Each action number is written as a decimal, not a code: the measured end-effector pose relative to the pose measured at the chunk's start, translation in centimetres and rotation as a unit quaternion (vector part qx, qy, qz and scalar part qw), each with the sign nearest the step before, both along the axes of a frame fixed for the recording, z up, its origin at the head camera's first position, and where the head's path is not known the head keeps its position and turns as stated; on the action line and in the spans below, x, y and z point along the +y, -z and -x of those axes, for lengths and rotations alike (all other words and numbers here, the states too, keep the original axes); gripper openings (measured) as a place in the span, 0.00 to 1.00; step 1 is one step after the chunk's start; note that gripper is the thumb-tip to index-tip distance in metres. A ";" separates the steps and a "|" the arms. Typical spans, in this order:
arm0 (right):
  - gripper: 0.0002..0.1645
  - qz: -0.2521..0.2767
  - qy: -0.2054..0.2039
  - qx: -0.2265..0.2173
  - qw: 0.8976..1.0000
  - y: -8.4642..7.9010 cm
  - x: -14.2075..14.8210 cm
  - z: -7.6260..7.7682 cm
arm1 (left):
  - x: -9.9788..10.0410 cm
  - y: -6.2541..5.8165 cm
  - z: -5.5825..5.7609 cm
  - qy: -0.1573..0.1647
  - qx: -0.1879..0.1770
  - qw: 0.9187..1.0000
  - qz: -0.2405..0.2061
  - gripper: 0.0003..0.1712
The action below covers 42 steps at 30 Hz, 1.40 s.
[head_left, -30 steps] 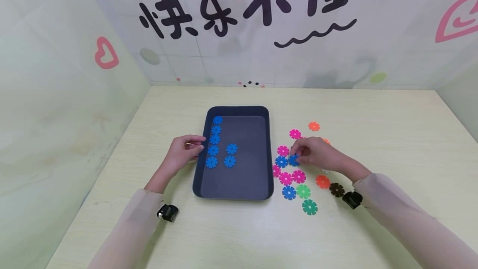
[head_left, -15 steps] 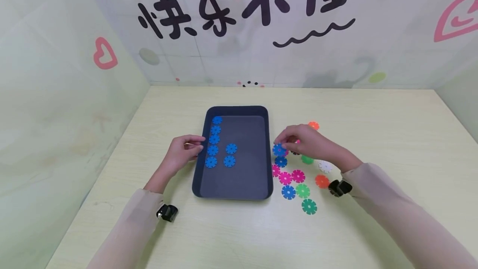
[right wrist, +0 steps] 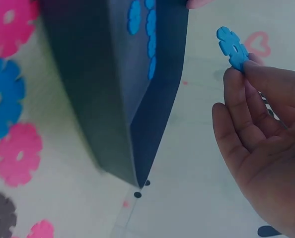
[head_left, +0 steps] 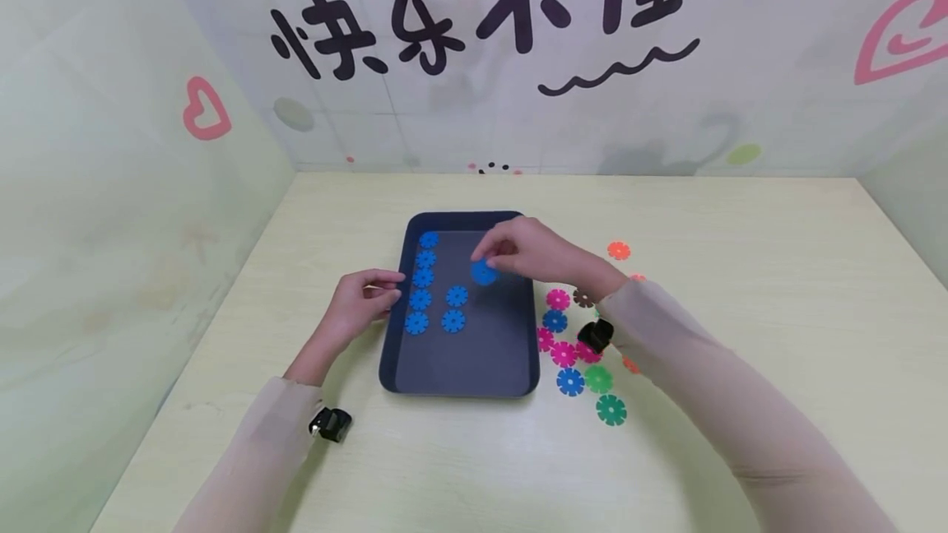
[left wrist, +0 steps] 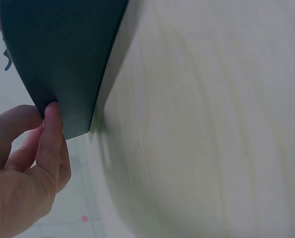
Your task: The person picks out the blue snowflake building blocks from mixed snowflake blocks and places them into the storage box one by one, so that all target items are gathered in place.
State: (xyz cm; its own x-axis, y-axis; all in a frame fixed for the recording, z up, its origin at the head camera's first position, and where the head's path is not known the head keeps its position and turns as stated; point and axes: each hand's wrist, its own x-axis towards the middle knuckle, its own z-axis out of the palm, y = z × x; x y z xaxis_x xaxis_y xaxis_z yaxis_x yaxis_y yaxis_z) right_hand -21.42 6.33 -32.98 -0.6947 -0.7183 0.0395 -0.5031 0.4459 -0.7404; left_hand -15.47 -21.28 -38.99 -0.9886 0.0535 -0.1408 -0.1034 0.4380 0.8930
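Observation:
My right hand (head_left: 527, 249) pinches a blue notched plastic disc (head_left: 484, 273) between thumb and fingertips, above the dark tray (head_left: 462, 364). In the right wrist view the disc (right wrist: 232, 48) is tilted, held by its edge. Inside the tray, a column of several blue discs (head_left: 420, 299) runs down the left side. Two more blue discs (head_left: 453, 321) lie to the right of that column. My left hand (head_left: 360, 303) pinches the tray's left rim. The left wrist view shows its thumb and fingers at the edge of the tray (left wrist: 63, 64).
Right of the tray lie loose discs: pink (head_left: 563, 354), blue (head_left: 570, 382), light green (head_left: 598, 378), dark green (head_left: 611, 410), brown (head_left: 583, 298) and orange (head_left: 619, 250). My right forearm covers part of them. A printed wall (head_left: 444, 130) stands behind the table.
My right hand has lifted a blue disc from the loose discs and carried it left, over the tray. The left hand stays at the tray's rim.

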 end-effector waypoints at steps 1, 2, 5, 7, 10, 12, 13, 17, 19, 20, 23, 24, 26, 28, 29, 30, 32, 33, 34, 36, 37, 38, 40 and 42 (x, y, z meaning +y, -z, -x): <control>0.10 0.002 -0.002 -0.001 1.000 0.0 -0.5 0.3 | 0.0 0.0 0.0 -0.001 0.000 1.000 0.000 0.17; 0.10 0.004 -0.003 -0.003 1.000 -0.1 -0.9 0.5 | -0.1 0.1 0.0 -0.001 0.001 1.000 0.001 0.17; 0.10 0.007 -0.007 -0.014 1.000 0.0 -2.2 1.2 | -0.1 0.2 0.0 0.000 0.000 1.000 0.000 0.17; 0.10 0.009 -0.011 -0.024 1.000 0.0 -3.0 1.7 | -0.2 0.3 0.0 -0.001 0.000 1.000 0.000 0.17; 0.10 0.010 -0.013 -0.042 0.999 0.3 -4.0 2.6 | -0.2 0.3 0.0 -0.001 -0.001 1.000 -0.001 0.16; 0.10 0.012 -0.009 -0.057 0.998 0.5 -4.5 3.1 | -0.3 0.3 0.0 -0.002 -0.001 1.000 0.000 0.16; 0.10 0.012 -0.006 -0.064 0.998 0.6 -4.7 3.4 | -0.3 0.3 0.0 -0.001 -0.002 1.000 0.000 0.16; 0.11 0.013 0.011 -0.087 0.996 1.4 -5.3 4.3 | -0.3 0.2 -0.1 -0.002 -0.003 1.000 0.001 0.16; 0.11 0.012 0.019 -0.099 0.995 1.8 -5.5 4.6 | -0.4 0.2 -0.1 -0.002 -0.003 1.000 0.002 0.17; 0.11 0.011 0.023 -0.107 0.994 2.0 -5.5 4.8 | -0.4 0.2 -0.1 -0.002 -0.002 1.000 0.003 0.17; 0.11 -0.001 0.035 -0.130 0.991 2.8 -5.7 5.2 | -0.4 0.2 -0.1 -0.001 0.000 1.000 0.004 0.16; 0.11 -0.008 0.039 -0.137 0.990 3.0 -5.7 5.3 | -0.4 0.2 -0.1 -0.001 0.001 1.000 0.005 0.16; 0.11 -0.023 0.044 -0.142 0.989 3.5 -5.8 5.4 | -0.3 0.2 -0.1 0.000 0.003 1.000 0.007 0.16; 0.11 -0.037 0.047 -0.141 0.988 3.7 -5.8 5.5 | -0.3 0.2 -0.1 0.000 0.002 1.000 0.007 0.16; 0.11 -0.044 0.048 -0.140 0.988 3.8 -5.8 5.5 | -0.3 0.2 -0.1 0.000 0.002 1.000 0.007 0.16; 0.11 -0.053 0.050 -0.140 0.987 3.9 -5.9 5.5 | -0.2 0.1 -0.1 0.001 0.002 1.000 0.008 0.16; 0.12 -0.067 0.049 -0.141 0.987 3.9 -5.9 5.4 | -0.2 0.1 0.0 0.002 0.002 1.000 0.008 0.16; 0.12 -0.072 0.050 -0.146 0.985 3.9 -5.9 5.4 | -0.2 0.1 0.0 0.002 0.001 1.000 0.007 0.16; 0.12 -0.077 0.050 -0.150 0.984 3.9 -5.8 5.4 | -0.2 0.1 0.0 0.002 0.001 1.000 0.006 0.16; 0.12 -0.083 0.051 -0.157 0.983 3.9 -5.8 5.4 | -0.2 0.0 0.0 0.003 0.001 1.000 0.005 0.16; 0.12 -0.084 0.052 -0.159 0.982 4.0 -5.8 5.3 | -0.2 0.0 0.1 0.003 0.001 1.000 0.004 0.16; 0.12 -0.084 0.052 -0.160 0.982 4.0 -5.8 5.3 | -0.2 0.0 0.1 0.002 0.001 1.000 0.003 0.16; 0.12 -0.084 0.055 -0.158 0.982 4.0 -5.8 5.3 | -0.1 0.0 0.1 0.003 0.000 1.000 0.003 0.17; 0.12 -0.086 0.059 -0.154 0.983 4.1 -5.8 5.3 | -0.1 0.0 0.1 0.003 0.000 1.000 0.005 0.17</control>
